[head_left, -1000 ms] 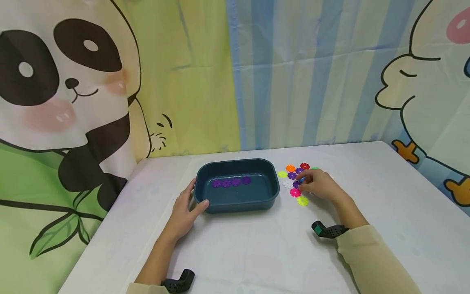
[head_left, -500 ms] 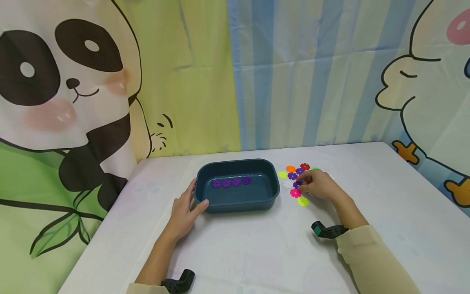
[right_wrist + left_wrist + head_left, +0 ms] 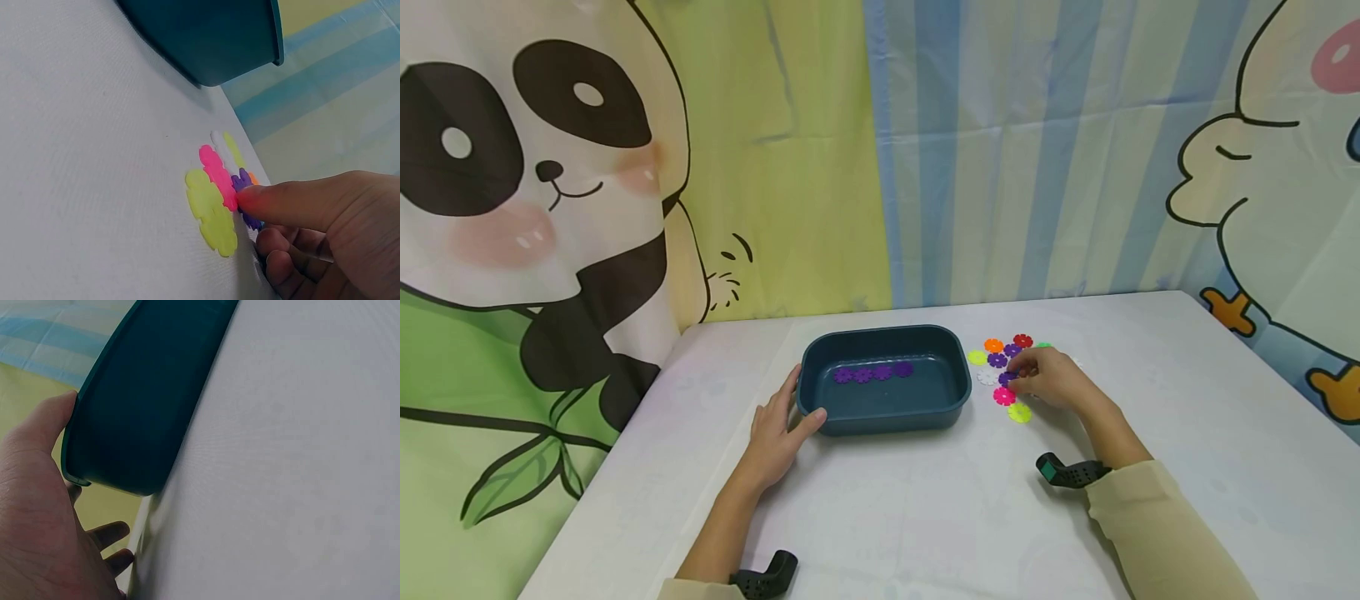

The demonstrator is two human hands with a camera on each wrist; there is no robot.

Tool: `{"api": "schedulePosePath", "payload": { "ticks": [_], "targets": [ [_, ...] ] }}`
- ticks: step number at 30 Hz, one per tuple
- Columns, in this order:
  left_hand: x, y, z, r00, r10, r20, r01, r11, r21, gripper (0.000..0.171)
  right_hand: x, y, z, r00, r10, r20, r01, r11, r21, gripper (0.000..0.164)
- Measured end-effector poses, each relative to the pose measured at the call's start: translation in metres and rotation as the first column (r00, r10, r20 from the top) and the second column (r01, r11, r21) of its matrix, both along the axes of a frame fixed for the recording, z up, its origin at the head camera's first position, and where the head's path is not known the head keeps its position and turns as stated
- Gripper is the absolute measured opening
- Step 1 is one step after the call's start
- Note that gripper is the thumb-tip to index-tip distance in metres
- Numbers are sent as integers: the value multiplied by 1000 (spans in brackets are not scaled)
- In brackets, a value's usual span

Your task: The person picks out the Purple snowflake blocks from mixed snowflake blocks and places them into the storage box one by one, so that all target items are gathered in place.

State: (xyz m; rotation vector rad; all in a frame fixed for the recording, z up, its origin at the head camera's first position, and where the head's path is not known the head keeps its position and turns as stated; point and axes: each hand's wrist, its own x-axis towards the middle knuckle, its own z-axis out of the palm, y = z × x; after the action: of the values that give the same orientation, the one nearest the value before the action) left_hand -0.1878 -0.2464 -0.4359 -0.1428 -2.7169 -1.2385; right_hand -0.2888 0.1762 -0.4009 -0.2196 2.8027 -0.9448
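A dark teal plastic tub [image 3: 887, 422] stands on the table, with several purple flower-shaped discs [image 3: 883, 372] in a row on its floor. My left hand [image 3: 775, 442] holds the tub's near left corner, thumb [image 3: 62, 409] at the rim and other fingers spread along the side. To the tub's right, my right hand [image 3: 1051, 379] pinches a purple flower-shaped disc [image 3: 242, 181] that lies among the others. My thumb [image 3: 269, 201] presses its face; the index fingertip is hidden behind it. A pink disc [image 3: 217, 172] and a yellow disc [image 3: 212, 219] lie right beside it.
More flower discs surround the right hand: an orange disc [image 3: 993, 344], a red disc [image 3: 1022, 340], a white disc [image 3: 987, 376] and other purple ones. A white cloth [image 3: 910, 517] covers the table. Cartoon-printed curtains [image 3: 790, 167] hang behind it.
Hands and tub keep their places. Around the right fingertips, the purple disc and its neighbours shift only very slightly.
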Motion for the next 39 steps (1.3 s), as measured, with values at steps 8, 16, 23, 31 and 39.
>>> {"api": "schedulePosePath", "payload": {
  "ticks": [8,16,23,31,39],
  "targets": [
    [0,0,0,1000,6,9,-6,1000,-6,83,-1,1,0,1000,0,-7,-1,1000,-30,33],
    [0,0,0,1000,5,9,-5,1000,3,83,-2,4,-3,999,4,-32,-6,998,-66,31],
    [0,-1,-1,1000,3,8,-3,1000,7,84,0,6,-2,999,10,-35,-15,990,-143,28],
    [0,-2,1,1000,1,17,-1,1000,9,83,3,7,1,997,-61,-46,53,983,-175,34],
    [0,-2,3,999,4,40,-5,1000,21,84,4,8,6,992,-122,-21,111,955,-274,45]
  ]
}}
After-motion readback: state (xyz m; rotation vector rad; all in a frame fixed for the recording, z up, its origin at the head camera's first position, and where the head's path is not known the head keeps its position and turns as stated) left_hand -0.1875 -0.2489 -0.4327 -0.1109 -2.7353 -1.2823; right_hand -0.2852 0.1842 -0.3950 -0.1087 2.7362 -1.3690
